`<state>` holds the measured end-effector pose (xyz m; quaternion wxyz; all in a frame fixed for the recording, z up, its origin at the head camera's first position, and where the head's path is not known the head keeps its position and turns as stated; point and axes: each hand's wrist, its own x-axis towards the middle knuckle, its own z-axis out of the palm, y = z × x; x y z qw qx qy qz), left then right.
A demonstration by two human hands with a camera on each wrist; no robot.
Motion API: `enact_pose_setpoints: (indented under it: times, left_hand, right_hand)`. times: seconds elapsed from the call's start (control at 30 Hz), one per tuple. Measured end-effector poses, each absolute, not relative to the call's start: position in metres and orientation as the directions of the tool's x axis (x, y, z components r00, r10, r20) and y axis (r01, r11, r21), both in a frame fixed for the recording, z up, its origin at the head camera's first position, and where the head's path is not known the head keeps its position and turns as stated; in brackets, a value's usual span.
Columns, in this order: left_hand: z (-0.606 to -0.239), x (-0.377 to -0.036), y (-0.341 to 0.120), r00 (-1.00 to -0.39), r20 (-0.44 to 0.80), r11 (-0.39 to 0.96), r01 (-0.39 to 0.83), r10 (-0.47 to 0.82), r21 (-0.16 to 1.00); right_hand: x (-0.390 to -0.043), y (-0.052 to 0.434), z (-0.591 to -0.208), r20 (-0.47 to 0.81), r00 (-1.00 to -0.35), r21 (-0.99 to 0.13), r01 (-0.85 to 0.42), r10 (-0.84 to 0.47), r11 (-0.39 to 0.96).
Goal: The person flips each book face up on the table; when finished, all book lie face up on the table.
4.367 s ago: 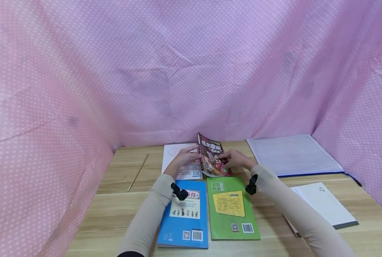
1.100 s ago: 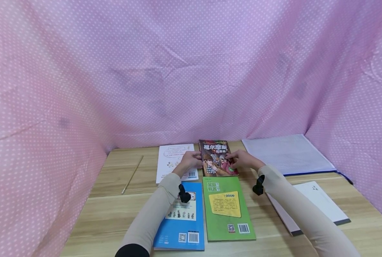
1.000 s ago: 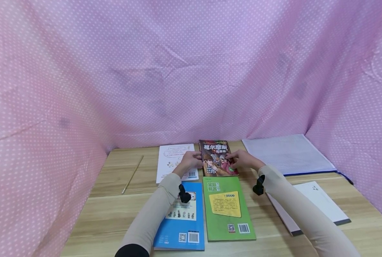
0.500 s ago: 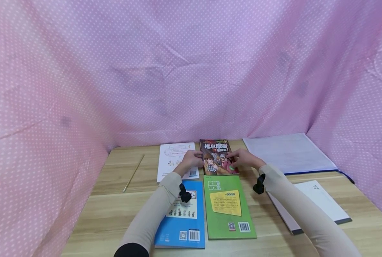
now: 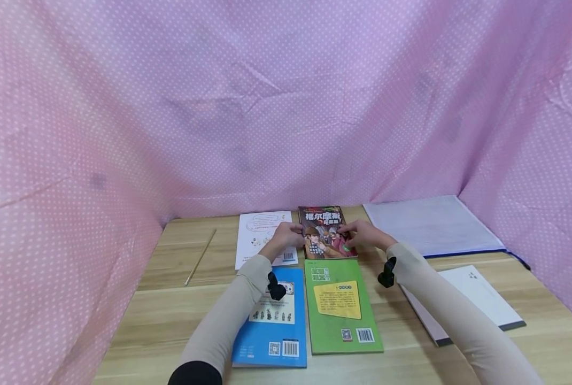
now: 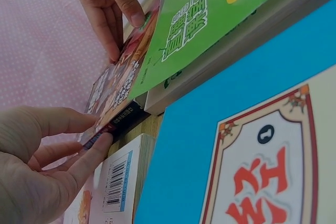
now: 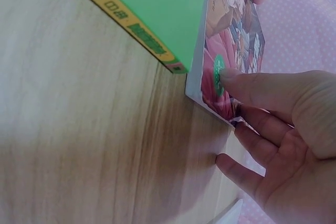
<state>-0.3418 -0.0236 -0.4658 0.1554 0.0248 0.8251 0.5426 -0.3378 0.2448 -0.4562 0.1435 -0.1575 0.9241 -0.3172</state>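
A thin stick [image 5: 200, 256] lies on a wooden table [image 5: 161, 321], at nine o'clock from a dark book [image 5: 324, 240], taken as the clock's center in the head view. Closer in at nine is a white book [image 5: 254, 246]; a blue book [image 5: 277, 334] lies at seven. A person's left hand [image 5: 283, 239] pinches the dark book's spine edge at nine, while a green book [image 5: 345, 307] lies at six, just beside its lower edge. The right hand [image 5: 365, 235] pinches the opposite edge, thumb on the cover. Farther out, a pale, blue-edged pouch [image 5: 430, 224] lies at three and a white notebook [image 5: 483, 297] at four.

The layout appears nearly complete: four books lie flat in two rows of two, and the dark one's alignment seems all that is left. Whether pouch and notebook belong with them cannot be told.

Lettering, left to right: the white book shows a barcode, its text too small to read; the blue, the character 经, a circled 1, a QR code and barcode; the dark cover, 福尔摩斯, or Holmes, above an unclear line; the green, a blurred outlined title, a yellow text panel, a QR code and barcode. The notebook's small marks are unreadable.
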Motion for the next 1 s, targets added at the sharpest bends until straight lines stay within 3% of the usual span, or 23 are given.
enact_pose_setpoints:
  times: [0.7,1.0]
  left_hand:
    - [-0.454,-0.335,-0.034,-0.947,-0.190,0.327,-0.099,0.260,0.940]
    - [-0.445,-0.338,-0.049,-0.948,-0.186,0.357,-0.086,0.257,0.930]
  right_hand:
    - [-0.338,0.236,-0.452,-0.163,-0.912,-0.598,-0.211,-0.375,0.773]
    - [-0.339,0.230,-0.443,-0.101,-0.888,-0.596,-0.307,-0.448,0.742]
